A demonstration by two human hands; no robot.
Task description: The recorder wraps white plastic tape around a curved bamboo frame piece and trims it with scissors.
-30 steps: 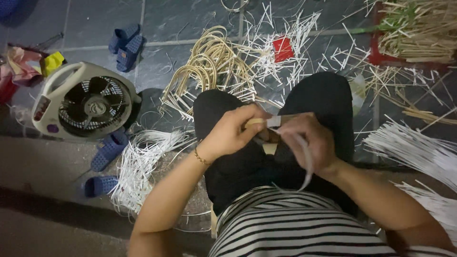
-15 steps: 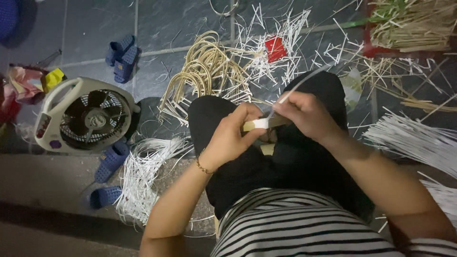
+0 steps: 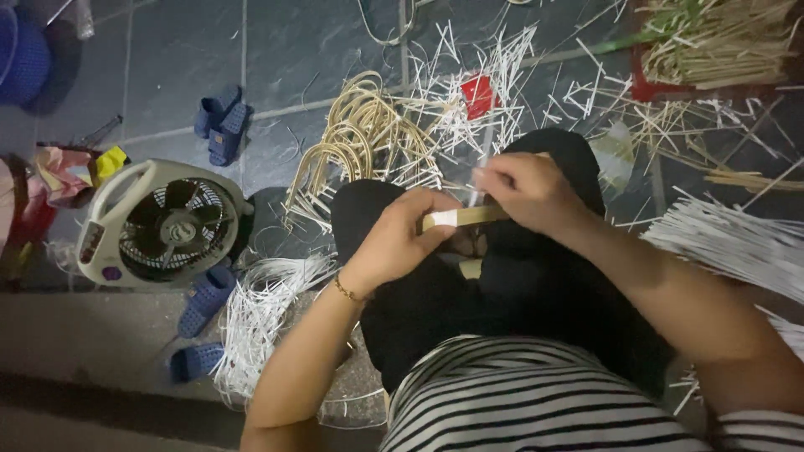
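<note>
Over my lap, my left hand (image 3: 400,240) grips a tan cane stick (image 3: 469,217) that has a white strip (image 3: 444,218) wound around one part. My right hand (image 3: 526,191) pinches the same stick at its right end, with a thin white strip running up from its fingers toward the floor litter. The stick lies roughly level between both hands, above my black trousers. A thin bracelet circles my left wrist.
A white floor fan (image 3: 159,224) lies face up at left, with blue sandals (image 3: 219,124) around it. Bent cane loops (image 3: 360,138) rest ahead of my knees. White strip bundles (image 3: 260,314) lie left and right (image 3: 733,243). Cane stalks (image 3: 720,38) fill the far right.
My right hand has drawn the white strip from hanging down beside my wrist up and over the stick. Both hands have risen slightly, and the view has shifted right and down.
</note>
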